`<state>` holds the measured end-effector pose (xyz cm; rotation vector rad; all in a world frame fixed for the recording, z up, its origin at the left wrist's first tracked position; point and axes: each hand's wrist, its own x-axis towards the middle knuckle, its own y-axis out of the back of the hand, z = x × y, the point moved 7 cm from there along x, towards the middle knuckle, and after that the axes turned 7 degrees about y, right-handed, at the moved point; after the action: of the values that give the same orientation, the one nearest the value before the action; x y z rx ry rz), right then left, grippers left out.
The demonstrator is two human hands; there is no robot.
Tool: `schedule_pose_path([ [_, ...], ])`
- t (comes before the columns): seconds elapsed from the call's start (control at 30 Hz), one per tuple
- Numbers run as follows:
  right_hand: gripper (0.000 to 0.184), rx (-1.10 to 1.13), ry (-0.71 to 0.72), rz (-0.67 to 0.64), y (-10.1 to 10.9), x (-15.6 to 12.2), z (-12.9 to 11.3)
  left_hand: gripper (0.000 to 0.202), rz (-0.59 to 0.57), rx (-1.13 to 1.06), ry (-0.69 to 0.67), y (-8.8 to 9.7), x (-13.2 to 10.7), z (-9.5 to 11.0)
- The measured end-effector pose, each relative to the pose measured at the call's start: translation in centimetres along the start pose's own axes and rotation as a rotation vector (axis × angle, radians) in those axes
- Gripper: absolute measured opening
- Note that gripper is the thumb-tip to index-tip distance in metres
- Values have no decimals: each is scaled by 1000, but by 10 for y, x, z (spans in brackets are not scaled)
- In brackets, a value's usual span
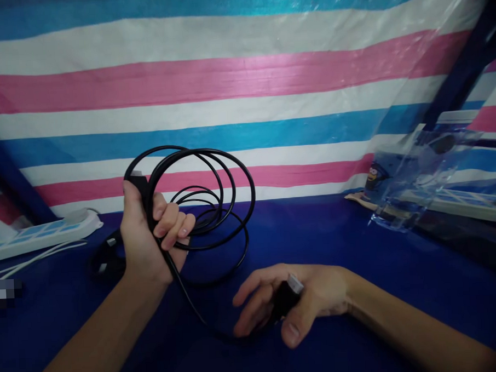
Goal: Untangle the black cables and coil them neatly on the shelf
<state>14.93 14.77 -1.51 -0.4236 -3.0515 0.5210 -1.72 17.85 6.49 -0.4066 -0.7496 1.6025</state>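
My left hand is closed around a coiled black cable, holding its loops upright above a blue table top. One end's black plug pokes out above my left fist. A strand runs down from the coil to my right hand, which pinches the cable's other black connector with a metal tip between thumb and fingers, low over the table.
A white power strip with white cords lies at the left edge. A second black cable bundle rests behind my left wrist. Clear plastic bags sit at the right. A striped pink, white and blue tarp hangs behind.
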Motion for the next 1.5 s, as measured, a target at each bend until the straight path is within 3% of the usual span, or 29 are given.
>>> schedule_pose_path([
  [0.07, 53, -104, -20, 32, -1, 5, 5, 59, 7, -19, -15, -1, -1, 8],
  [0.13, 38, -276, 9, 159, 5, 11, 5, 60, 15, -36, -38, -1, -2, 16],
  [0.23, 24, -400, 247, 655, 33, 6, -16, 62, -7, -29, -39, -3, -1, 15],
  [0.33, 25, -505, 530, 1140, 54, -28, -46, 63, -118, 92, 101, -12, -1, -12],
  [0.43, 19, -975, 735, 1369, 47, -61, -83, 62, -279, 240, 301, -23, -9, -52],
  [0.53, 13, -1556, 873, 1287, 21, -68, -103, 61, -381, 345, 427, -31, -21, -79],
  [0.63, 27, -1968, 836, 1089, 7, -58, -98, 60, -398, 422, 497, -33, -29, -93],
  [0.77, 52, -2205, 698, 985, 9, -49, -88, 45, -401, 486, 496, -30, -28, -103],
  [0.87, 61, -2258, 617, 963, 15, -46, -87, 39, -321, 501, 482, -22, -21, -105],
  [1.07, 72, -2050, 625, 899, 23, -44, -86, 36, -149, 635, 371, -14, -11, -92],
  [1.13, 72, -1790, 681, 908, 27, -45, -87, 32, -53, 712, 325, -10, -10, -85],
  [1.27, 63, -1000, 779, 941, 50, -48, -87, 26, 173, 737, 259, 3, -10, -71],
  [1.37, 45, -479, 808, 1003, 68, -52, -84, 20, 229, 613, 177, 4, -8, -59],
  [1.5, 18, -210, 807, 1217, 86, -68, -82, 18, 263, 458, 125, 6, -5, -47],
])
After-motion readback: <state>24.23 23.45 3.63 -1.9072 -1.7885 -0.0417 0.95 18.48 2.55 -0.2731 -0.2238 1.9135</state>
